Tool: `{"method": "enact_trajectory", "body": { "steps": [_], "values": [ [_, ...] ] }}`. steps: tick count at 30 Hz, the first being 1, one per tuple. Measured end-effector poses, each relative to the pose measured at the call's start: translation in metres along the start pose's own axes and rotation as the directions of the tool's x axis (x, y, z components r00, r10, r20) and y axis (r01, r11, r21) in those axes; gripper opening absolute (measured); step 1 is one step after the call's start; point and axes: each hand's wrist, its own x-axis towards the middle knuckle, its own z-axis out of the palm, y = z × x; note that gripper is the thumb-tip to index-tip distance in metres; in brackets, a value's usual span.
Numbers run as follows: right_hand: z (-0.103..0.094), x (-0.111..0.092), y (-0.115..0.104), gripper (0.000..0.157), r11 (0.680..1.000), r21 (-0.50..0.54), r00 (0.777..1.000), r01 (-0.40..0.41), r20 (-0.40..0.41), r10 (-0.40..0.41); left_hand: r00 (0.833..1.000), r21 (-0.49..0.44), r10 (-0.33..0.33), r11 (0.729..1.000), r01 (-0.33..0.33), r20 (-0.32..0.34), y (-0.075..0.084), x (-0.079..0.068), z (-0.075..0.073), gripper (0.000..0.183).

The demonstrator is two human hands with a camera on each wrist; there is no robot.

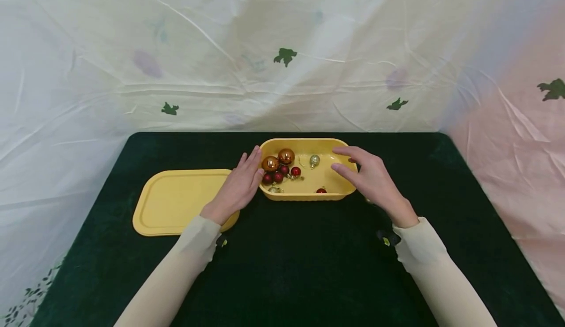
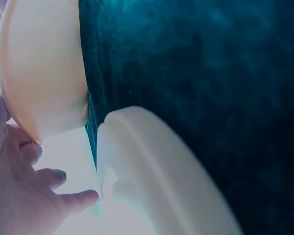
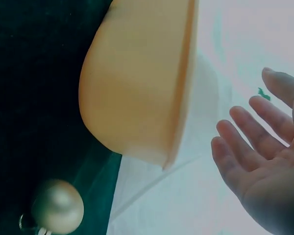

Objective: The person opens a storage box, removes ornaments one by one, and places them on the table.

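Observation:
A yellow rectangular container (image 1: 304,197) with rounded corners stands on the dark green table. Inside lie shiny Christmas baubles: two copper ones (image 1: 286,156), several small red ones (image 1: 295,171) and small pale gold ones (image 1: 314,161). My left hand (image 1: 238,185) rests at the container's left end, its fingers extended along the rim. In the left wrist view the fingertips (image 2: 32,152) touch the container's wall (image 2: 44,68). My right hand (image 1: 368,175) hovers over the right end with relaxed, spread fingers and nothing in them. A gold bauble (image 3: 59,206) lies on the table outside that end.
A flat yellow lid (image 1: 176,202) lies on the table left of the container, partly under my left wrist. Behind the table hangs a pale cloth (image 1: 309,96) with green leaf shapes; more cloth hangs along both sides.

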Motion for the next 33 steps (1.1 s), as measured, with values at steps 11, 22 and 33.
{"method": "enact_trajectory", "body": {
  "steps": [11, 22, 33],
  "values": [
    [0.022, 0.037, 0.005, 0.045, 0.999, -0.042, 0.988, 0.027, 0.152, -0.020, 1.000, 0.001, 0.007, 1.000, -0.007, 0.000, 0.000, 0.000, 0.000, 0.059],
    [0.036, 0.065, 0.007, 0.041, 0.995, -0.101, 0.972, 0.004, 0.233, 0.019, 1.000, -0.018, -0.009, 1.000, 0.009, -0.005, 0.001, 0.000, 0.000, 0.060],
    [0.043, 0.081, 0.015, 0.050, 0.988, -0.107, 0.949, -0.113, 0.284, 0.139, 1.000, -0.020, -0.012, 1.000, 0.012, -0.009, 0.002, 0.000, 0.001, 0.060]
  ]
}}
